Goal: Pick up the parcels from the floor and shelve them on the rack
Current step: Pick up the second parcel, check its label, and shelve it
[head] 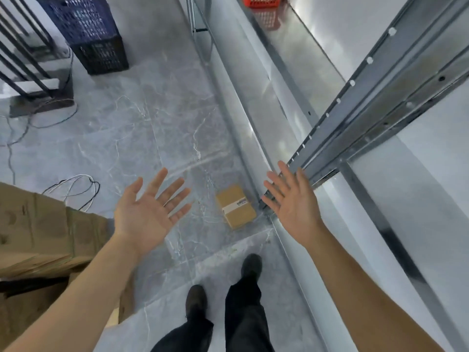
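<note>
Looks like a storeroom or small warehouse aisle. Bare metal rack (360, 102) of slotted galvanized uprights and shiny shelf decks along the right side. Grey marble-patterned tile floor (142, 138), loose cables (76, 186) trailing across it. Stacked plastic crates (88, 31), blue on black, at the far left, and an orange crate (261, 1) on a shelf. Flattened cardboard (38, 229) piled at left; one small taped parcel (236, 207) on the floor beside the rack.
</note>
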`<control>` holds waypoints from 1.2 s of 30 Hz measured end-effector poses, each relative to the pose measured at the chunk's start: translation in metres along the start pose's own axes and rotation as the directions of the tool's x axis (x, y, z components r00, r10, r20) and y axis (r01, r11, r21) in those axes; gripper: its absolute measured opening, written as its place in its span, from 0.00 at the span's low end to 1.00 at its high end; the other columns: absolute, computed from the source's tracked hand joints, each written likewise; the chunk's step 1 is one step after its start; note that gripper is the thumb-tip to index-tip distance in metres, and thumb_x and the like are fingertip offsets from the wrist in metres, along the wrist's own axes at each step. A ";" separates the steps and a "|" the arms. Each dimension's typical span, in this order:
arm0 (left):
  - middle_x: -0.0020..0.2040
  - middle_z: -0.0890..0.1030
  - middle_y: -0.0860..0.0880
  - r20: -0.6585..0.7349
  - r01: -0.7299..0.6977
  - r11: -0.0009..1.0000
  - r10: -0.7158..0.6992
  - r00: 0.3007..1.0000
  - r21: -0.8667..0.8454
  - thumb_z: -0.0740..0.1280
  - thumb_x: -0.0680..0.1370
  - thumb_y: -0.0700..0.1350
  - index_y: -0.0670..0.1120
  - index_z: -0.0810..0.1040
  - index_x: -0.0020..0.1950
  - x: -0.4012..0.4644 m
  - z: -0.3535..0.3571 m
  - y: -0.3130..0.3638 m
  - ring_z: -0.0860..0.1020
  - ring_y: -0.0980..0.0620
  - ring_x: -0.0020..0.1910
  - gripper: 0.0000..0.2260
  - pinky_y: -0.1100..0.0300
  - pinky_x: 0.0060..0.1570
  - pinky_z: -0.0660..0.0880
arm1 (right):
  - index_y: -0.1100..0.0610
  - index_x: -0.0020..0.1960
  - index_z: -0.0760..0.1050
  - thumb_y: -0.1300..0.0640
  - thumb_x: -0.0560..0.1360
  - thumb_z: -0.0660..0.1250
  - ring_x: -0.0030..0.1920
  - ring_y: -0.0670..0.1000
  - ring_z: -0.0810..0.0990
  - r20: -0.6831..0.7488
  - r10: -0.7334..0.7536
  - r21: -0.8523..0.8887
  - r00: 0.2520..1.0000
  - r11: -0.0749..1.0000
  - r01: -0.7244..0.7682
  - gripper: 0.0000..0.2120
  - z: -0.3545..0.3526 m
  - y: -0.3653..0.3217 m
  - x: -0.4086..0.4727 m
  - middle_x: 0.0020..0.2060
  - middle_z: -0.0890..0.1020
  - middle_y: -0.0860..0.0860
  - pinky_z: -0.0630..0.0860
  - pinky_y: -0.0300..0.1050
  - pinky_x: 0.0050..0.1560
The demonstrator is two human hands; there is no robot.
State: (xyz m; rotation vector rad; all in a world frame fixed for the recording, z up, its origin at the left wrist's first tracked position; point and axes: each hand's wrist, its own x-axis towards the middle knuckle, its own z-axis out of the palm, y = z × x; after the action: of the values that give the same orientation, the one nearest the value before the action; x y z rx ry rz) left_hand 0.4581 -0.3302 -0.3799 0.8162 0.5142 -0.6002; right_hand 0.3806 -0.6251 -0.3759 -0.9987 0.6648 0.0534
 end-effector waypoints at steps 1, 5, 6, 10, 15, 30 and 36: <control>0.70 0.83 0.42 -0.017 0.006 1.000 -0.006 1.000 0.010 0.58 0.83 0.60 0.52 0.79 0.73 0.018 -0.007 -0.007 0.77 0.38 0.72 0.23 0.37 0.75 0.68 | 0.46 0.81 0.65 0.39 0.85 0.51 0.80 0.55 0.67 0.000 0.009 -0.047 1.000 0.999 -0.009 0.26 -0.006 0.011 0.021 0.77 0.73 0.51 0.67 0.57 0.78; 0.74 0.80 0.47 -0.054 0.056 0.994 -0.052 0.997 0.088 0.58 0.83 0.60 0.57 0.77 0.75 0.102 -0.036 -0.054 0.75 0.41 0.75 0.22 0.37 0.76 0.66 | 0.48 0.82 0.64 0.42 0.83 0.57 0.78 0.48 0.69 0.001 -0.023 -0.285 1.000 0.958 0.022 0.28 -0.033 0.057 0.118 0.72 0.73 0.46 0.68 0.50 0.76; 0.76 0.78 0.49 -0.051 0.092 0.989 -0.087 0.995 0.118 0.58 0.83 0.61 0.59 0.77 0.75 0.126 -0.043 -0.070 0.73 0.42 0.76 0.22 0.37 0.77 0.65 | 0.47 0.82 0.64 0.42 0.81 0.58 0.77 0.47 0.70 0.007 -0.037 -0.338 0.999 0.941 0.038 0.30 -0.041 0.067 0.143 0.72 0.73 0.45 0.68 0.50 0.76; 0.79 0.74 0.51 -0.094 0.201 0.968 -0.188 0.978 0.150 0.57 0.84 0.61 0.61 0.74 0.77 0.215 -0.071 -0.129 0.69 0.44 0.79 0.22 0.40 0.76 0.65 | 0.39 0.75 0.68 0.35 0.73 0.63 0.75 0.45 0.71 0.006 -0.003 -0.472 1.000 0.882 0.006 0.31 -0.078 0.111 0.242 0.72 0.75 0.44 0.68 0.48 0.73; 0.83 0.67 0.51 -0.194 0.245 0.956 -0.212 0.958 0.160 0.54 0.85 0.61 0.61 0.67 0.80 0.315 -0.103 -0.192 0.64 0.45 0.82 0.23 0.39 0.79 0.61 | 0.48 0.81 0.66 0.43 0.83 0.59 0.78 0.47 0.68 -0.045 0.113 -0.575 0.993 0.810 -0.118 0.27 -0.134 0.179 0.338 0.75 0.71 0.43 0.65 0.55 0.79; 0.86 0.60 0.50 -0.466 0.481 0.839 -0.330 0.821 0.253 0.57 0.85 0.61 0.54 0.58 0.85 0.476 -0.185 -0.326 0.61 0.48 0.83 0.30 0.41 0.79 0.62 | 0.48 0.86 0.49 0.46 0.87 0.52 0.85 0.52 0.56 -0.192 0.464 -0.802 0.865 0.434 -0.411 0.29 -0.263 0.352 0.491 0.85 0.56 0.48 0.54 0.55 0.83; 0.86 0.59 0.48 -0.513 0.556 0.758 -0.347 0.785 0.339 0.55 0.86 0.61 0.53 0.57 0.85 0.513 -0.177 -0.355 0.61 0.47 0.83 0.29 0.44 0.76 0.63 | 0.40 0.85 0.46 0.31 0.77 0.50 0.85 0.56 0.57 -0.238 0.523 -0.866 0.818 0.267 -0.423 0.39 -0.266 0.373 0.525 0.86 0.56 0.49 0.54 0.65 0.82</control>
State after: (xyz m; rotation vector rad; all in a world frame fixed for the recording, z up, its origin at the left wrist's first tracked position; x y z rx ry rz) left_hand 0.5571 -0.5310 -0.9888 1.3226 1.0158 -1.0507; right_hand 0.5457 -0.7600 -1.0391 -1.7936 0.8436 1.1376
